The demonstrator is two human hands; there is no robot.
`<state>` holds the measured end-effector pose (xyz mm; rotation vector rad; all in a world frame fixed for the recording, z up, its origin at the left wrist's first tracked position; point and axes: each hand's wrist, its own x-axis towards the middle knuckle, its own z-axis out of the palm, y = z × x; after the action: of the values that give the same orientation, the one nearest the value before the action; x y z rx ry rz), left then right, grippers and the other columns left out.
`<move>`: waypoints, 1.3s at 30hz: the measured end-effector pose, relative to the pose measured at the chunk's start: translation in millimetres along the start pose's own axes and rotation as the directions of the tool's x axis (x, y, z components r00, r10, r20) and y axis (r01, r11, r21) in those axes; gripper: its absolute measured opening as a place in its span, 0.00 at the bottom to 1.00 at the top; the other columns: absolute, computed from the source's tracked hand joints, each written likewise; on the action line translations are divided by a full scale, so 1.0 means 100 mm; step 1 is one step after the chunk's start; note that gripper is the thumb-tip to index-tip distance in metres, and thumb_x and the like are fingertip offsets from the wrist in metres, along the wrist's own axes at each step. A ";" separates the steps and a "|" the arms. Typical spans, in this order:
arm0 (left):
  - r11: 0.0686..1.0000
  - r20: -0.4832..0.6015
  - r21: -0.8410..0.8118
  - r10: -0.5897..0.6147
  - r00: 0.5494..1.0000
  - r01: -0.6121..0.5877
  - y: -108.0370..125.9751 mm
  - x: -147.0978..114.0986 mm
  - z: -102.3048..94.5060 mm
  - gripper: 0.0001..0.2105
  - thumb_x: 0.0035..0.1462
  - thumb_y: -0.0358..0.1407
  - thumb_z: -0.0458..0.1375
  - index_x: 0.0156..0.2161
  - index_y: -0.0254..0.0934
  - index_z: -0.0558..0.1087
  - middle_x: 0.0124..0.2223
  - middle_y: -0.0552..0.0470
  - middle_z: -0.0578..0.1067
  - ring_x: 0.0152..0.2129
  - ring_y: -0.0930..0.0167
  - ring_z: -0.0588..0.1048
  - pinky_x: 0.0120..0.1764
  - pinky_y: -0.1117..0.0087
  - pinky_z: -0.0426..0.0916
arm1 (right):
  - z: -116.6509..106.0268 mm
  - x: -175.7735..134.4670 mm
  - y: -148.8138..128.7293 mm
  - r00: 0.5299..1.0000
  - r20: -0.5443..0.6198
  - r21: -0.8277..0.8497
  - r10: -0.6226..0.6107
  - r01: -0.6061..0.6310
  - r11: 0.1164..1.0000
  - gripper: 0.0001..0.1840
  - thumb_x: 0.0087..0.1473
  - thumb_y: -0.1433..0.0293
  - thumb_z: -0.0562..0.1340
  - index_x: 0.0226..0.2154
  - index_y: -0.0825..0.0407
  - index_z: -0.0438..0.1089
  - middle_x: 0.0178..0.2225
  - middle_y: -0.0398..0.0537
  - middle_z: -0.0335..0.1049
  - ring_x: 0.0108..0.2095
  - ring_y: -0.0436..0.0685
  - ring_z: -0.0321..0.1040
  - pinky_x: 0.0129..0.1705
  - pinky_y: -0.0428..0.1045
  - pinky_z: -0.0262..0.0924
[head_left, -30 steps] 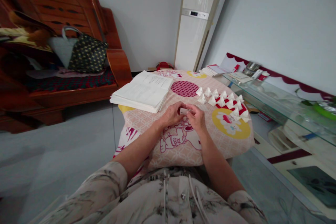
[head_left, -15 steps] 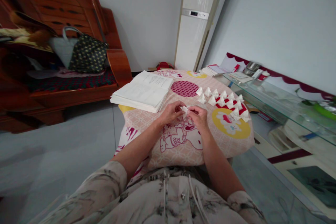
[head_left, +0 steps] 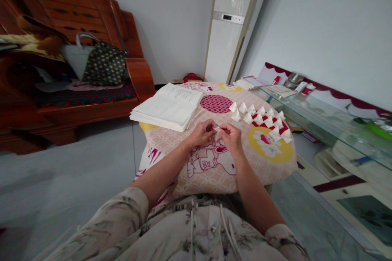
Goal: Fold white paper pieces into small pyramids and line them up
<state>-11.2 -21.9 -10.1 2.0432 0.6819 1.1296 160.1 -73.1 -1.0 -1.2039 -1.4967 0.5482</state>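
Observation:
Between my fingertips is a small folded piece of white paper (head_left: 217, 129), mostly covered by them. My left hand (head_left: 202, 132) pinches it from the left, and my right hand (head_left: 230, 136) pinches it from the right. Both hands are just above the patterned tablecloth (head_left: 180, 171). To the right of my hands stand several small folded white paper pyramids (head_left: 259, 119), set in loose rows. A thick stack of white paper sheets (head_left: 168, 108), the top one printed in part, lies beyond my left hand.
A glass-topped cabinet (head_left: 330, 118) runs along the right side, with cups and other items on it. Papers (head_left: 249, 82) lie at the table's far right. On the left, a wooden bench (head_left: 82, 110) holds bags (head_left: 105, 63). A tall white appliance (head_left: 225, 45) stands behind the table.
My fingers have closed further over the small paper, and less of it shows now. The view has shifted very slightly; the pyramids and the stack have stayed in place.

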 end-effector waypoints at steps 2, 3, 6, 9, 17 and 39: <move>1.000 0.007 0.012 -0.003 1.000 0.003 0.01 0.00 0.00 0.06 0.56 0.36 0.59 0.37 0.35 0.71 0.31 0.54 0.73 0.26 0.73 0.68 0.32 0.72 0.64 | 0.00 0.00 0.01 1.000 0.013 -0.014 -0.005 0.005 1.000 0.13 0.53 0.58 0.64 0.30 0.50 0.74 0.25 0.44 0.73 0.23 0.55 0.70 0.26 0.48 0.64; 1.000 0.009 0.014 -0.006 1.000 0.006 0.01 0.00 0.00 0.07 0.56 0.37 0.59 0.37 0.35 0.71 0.31 0.54 0.74 0.26 0.73 0.69 0.32 0.72 0.64 | 0.00 0.00 0.02 1.000 0.018 -0.023 -0.008 0.008 1.000 0.13 0.53 0.57 0.64 0.29 0.50 0.74 0.24 0.44 0.73 0.23 0.55 0.70 0.26 0.48 0.64; 0.999 0.004 0.029 -0.013 1.000 0.013 0.00 0.00 0.00 0.07 0.57 0.38 0.60 0.36 0.35 0.72 0.32 0.52 0.75 0.28 0.72 0.71 0.33 0.72 0.64 | -0.01 0.00 0.01 0.999 0.017 -0.068 -0.038 0.039 0.997 0.13 0.54 0.58 0.64 0.28 0.49 0.72 0.23 0.44 0.71 0.24 0.55 0.70 0.27 0.48 0.64; 0.999 -0.012 0.032 -0.016 1.000 0.016 -0.01 0.00 0.01 0.08 0.58 0.39 0.61 0.35 0.35 0.72 0.33 0.50 0.78 0.28 0.72 0.72 0.33 0.72 0.65 | -0.02 -0.01 -0.01 0.995 0.010 -0.145 -0.099 0.099 0.984 0.12 0.55 0.59 0.63 0.27 0.49 0.70 0.23 0.44 0.70 0.26 0.56 0.70 0.30 0.48 0.64; 1.000 -0.026 0.018 -0.015 1.000 0.016 0.01 0.00 0.02 0.12 0.57 0.42 0.61 0.32 0.35 0.71 0.32 0.51 0.77 0.27 0.73 0.70 0.32 0.73 0.64 | 0.01 0.00 -0.04 0.970 -0.011 -0.328 -0.244 0.227 0.917 0.09 0.55 0.65 0.60 0.26 0.49 0.68 0.25 0.47 0.72 0.26 0.55 0.67 0.34 0.50 0.64; 0.961 0.023 -0.275 -0.025 0.999 0.031 0.07 -0.02 0.00 0.19 0.65 0.51 0.56 0.43 0.34 0.71 0.31 0.51 0.75 0.26 0.72 0.74 0.32 0.71 0.69 | 0.00 0.01 0.04 0.997 -0.003 -0.158 -0.075 0.074 0.985 0.05 0.52 0.64 0.62 0.30 0.48 0.70 0.24 0.44 0.72 0.26 0.55 0.70 0.32 0.49 0.65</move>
<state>-11.6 -27.6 -5.6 1.8010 0.5107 1.1199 161.7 -70.6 -3.6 -1.2641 -1.5938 0.3793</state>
